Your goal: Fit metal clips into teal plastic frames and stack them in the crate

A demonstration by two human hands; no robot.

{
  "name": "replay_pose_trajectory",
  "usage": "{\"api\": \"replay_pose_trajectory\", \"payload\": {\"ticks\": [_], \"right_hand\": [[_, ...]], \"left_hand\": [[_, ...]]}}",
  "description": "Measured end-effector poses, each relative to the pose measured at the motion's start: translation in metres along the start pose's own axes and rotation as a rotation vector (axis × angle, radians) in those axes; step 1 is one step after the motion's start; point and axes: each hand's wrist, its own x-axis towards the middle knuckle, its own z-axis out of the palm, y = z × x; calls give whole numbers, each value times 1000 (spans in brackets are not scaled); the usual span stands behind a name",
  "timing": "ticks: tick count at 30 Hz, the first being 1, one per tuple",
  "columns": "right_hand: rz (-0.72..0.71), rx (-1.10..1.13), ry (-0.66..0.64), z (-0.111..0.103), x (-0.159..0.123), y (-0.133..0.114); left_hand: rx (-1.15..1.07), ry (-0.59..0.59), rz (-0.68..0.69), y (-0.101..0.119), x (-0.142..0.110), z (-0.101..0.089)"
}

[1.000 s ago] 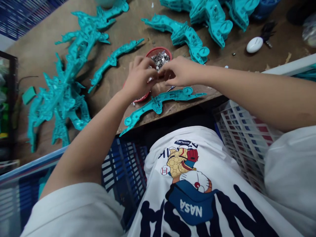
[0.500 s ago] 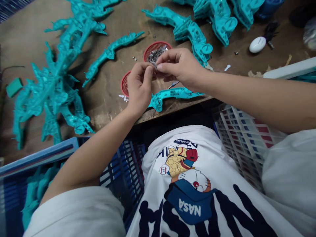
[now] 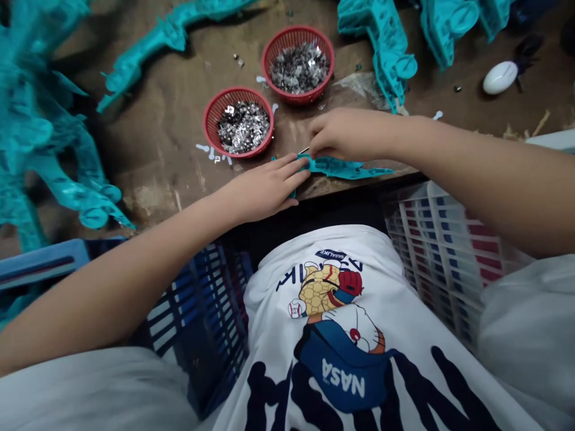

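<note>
In the head view, both my hands are at the near edge of the brown wooden table [image 3: 171, 179]. There lies the long, bent turquoise part of shiny plastic [image 3: 353, 170], with ribs and a pointed end to the right. My left hand [image 3: 269, 185] is laid flat over its left portion, with the fingers stretched and not closed around it. My right hand [image 3: 344, 134] is just above its middle, fingers bent and near to each other. A thin, straight metal rod [image 3: 303, 151] shows beside these fingertips; I cannot tell whether they are clamped on it.

Beyond my hands stand two round red plastic baskets with slotted walls, the nearer one [image 3: 215, 109] to the left and the farther one [image 3: 293, 37] to the right. Both contain a heap of small, shiny, thin metal pieces.

Small white key-shaped bits [image 3: 211, 152] lie by the nearer basket. More turquoise plastic parts are piled, blurred, at left [image 3: 31, 131], and others lie at upper right [image 3: 381, 51], near a smooth white egg-shaped object [image 3: 500, 78]. Below the table are a blue slotted crate [image 3: 206, 335] and a white lattice crate [image 3: 431, 239]. My left hand hides some of the part.
</note>
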Motion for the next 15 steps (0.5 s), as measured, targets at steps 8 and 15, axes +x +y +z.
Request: {"api": "replay_pose_trajectory", "payload": {"ticks": [8, 15], "right_hand": [[69, -55, -213, -5, -8, -12], [-18, -156, -214, -3, -9, -13]], "left_hand": [[-130, 101, 63, -23, 2, 22], [-193, 169, 95, -31, 5, 32]]}}
